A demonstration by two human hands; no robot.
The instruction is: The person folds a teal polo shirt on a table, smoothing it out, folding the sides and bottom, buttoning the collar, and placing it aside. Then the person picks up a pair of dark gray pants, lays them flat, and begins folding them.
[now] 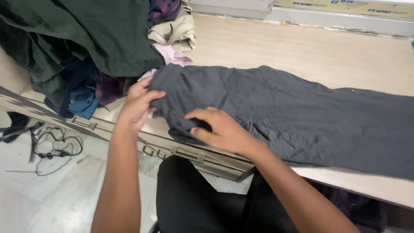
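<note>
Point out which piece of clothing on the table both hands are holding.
The dark grey trousers, spread flat along the table. The left hand and right hand grip the waist end; the other clothes sit heaped in a pile beyond it.

One package showed: a long, flat, tan cardboard box (345, 5) lying at the far right of the scene, along the far edge of the pale wooden surface and just above a grey ledge. Only its near face was in view (the rest ran out of the top of the picture). Along that face sat a row of small printed labels (311, 4) in blue and white, spaced apart from one another, each a short horizontal strip. No signs or screens appeared anywhere else in view.
</note>
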